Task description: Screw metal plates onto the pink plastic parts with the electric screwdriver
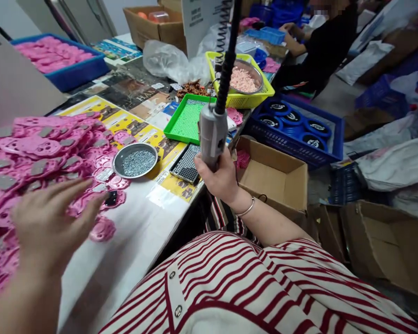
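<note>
My right hand is wrapped round a grey electric screwdriver, whose black cable and coiled wire run upward. Its bit is hidden from me. Slightly blurred, my left hand hovers with fingers apart over a heap of pink plastic parts, many with grey plates on them. Near its fingertips lies a pink part with a black piece, and just below that a small round pink part. A metal bowl of small screws stands between my two hands.
Beyond the bowl are a black perforated tray and a green tray. A yellow basket holds a bowl of pale pink bits. To my right are an open cardboard box and a blue crate. Another person sits behind.
</note>
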`<move>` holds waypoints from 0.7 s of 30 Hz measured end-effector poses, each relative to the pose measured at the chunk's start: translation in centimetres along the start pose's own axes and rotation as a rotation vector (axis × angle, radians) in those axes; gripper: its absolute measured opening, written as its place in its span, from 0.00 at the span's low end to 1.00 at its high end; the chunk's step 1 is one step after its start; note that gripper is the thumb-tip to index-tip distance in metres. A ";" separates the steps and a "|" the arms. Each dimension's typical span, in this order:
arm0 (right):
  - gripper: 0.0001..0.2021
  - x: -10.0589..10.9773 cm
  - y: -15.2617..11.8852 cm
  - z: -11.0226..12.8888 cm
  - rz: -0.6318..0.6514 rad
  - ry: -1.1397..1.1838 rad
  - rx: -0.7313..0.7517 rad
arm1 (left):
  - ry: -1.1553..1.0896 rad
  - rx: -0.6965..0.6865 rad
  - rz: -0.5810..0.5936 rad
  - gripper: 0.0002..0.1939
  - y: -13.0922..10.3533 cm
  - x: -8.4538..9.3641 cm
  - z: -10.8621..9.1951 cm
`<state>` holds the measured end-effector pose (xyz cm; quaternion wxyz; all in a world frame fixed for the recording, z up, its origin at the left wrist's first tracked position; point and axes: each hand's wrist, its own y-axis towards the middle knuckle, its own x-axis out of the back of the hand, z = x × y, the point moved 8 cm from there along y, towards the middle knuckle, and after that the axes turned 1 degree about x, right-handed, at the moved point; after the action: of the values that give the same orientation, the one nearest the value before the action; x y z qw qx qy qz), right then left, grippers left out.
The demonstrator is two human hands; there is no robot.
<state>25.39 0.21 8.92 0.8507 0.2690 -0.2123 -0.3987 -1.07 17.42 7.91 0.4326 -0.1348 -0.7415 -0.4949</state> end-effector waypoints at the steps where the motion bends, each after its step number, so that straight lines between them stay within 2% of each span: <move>1: 0.21 0.1 -0.2 -0.1 0.019 -0.010 0.005 | -0.007 -0.032 -0.008 0.20 -0.8 -0.5 -1.3; 2: 0.21 0.1 -0.3 -0.1 0.040 -0.016 0.011 | -0.035 -0.059 -0.033 0.18 -1.6 -0.8 -2.4; 5: 0.20 0.5 -0.6 -0.1 0.108 -0.012 0.039 | -0.119 -0.091 0.023 0.12 -4.1 -2.3 -5.2; 8: 0.23 1.2 -0.3 0.4 0.189 0.024 0.105 | -0.153 -0.051 0.148 0.11 -6.4 -4.5 -7.6; 10: 0.26 2.7 0.5 0.3 0.218 0.099 0.153 | -0.139 -0.009 0.211 0.13 -7.6 -5.9 -9.0; 12: 0.27 5.9 1.8 -1.6 0.131 0.206 0.101 | -0.103 0.003 0.235 0.13 -8.6 -6.8 -10.1; 14: 0.23 10.4 2.9 -6.4 -0.098 0.265 -0.128 | -0.063 -0.009 0.241 0.11 -9.2 -7.2 -10.8; 16: 0.17 14.9 1.9 -13.6 -0.339 0.180 -0.535 | -0.039 -0.013 0.245 0.10 -9.5 -7.3 -11.1; 18: 0.14 17.6 0.0 -19.5 -0.397 0.147 -0.750 | -0.032 -0.001 0.255 0.10 -9.6 -7.3 -11.0; 21: 0.18 19.0 -4.4 -27.1 -0.416 0.134 -1.032 | -0.011 0.014 0.271 0.10 -9.6 -7.3 -10.8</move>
<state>49.81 -9.38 -11.77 0.7872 -0.1212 0.1221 -0.5922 2.64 5.35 -2.19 0.4923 -0.2333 -0.7221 -0.4263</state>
